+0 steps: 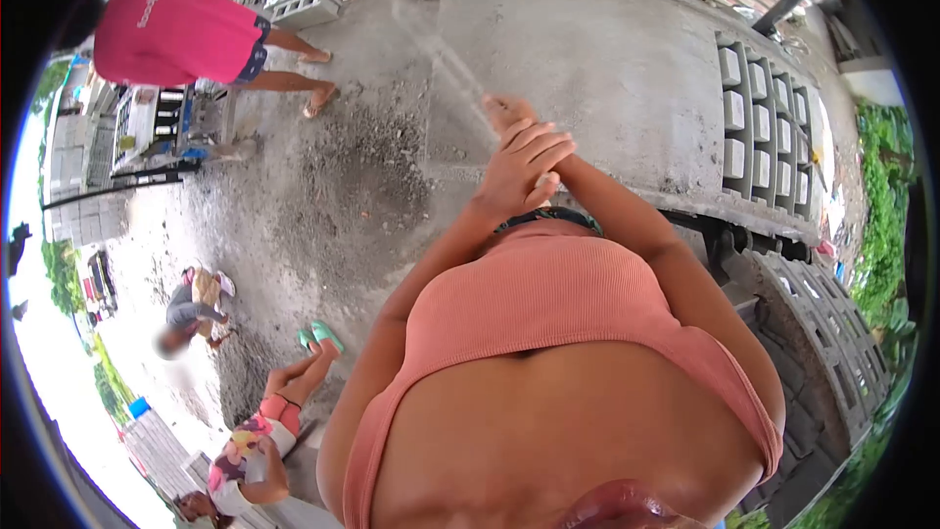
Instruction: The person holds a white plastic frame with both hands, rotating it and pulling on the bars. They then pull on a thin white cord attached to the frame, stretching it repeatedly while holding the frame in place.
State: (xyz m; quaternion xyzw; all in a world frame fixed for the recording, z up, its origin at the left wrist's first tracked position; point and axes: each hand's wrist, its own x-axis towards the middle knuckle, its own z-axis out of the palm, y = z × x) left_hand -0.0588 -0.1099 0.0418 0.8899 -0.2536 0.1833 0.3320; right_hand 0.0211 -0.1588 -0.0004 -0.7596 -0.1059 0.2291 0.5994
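In the middle of the head view, my right hand is closed at the near end of a long, thin pole. The pole is smeared by motion and slants away to the upper left; its far end is too blurred to name. My left hand lies across my right wrist, its fingers stretched out. Both hands are close together in front of my body, over the near edge of a flat grey concrete slab.
Rows of hollow concrete blocks stand on the right; more blocks are stacked below. A person in a pink shirt stands upper left by a machine. Two people crouch or sit lower left. Loose gravel covers the ground.
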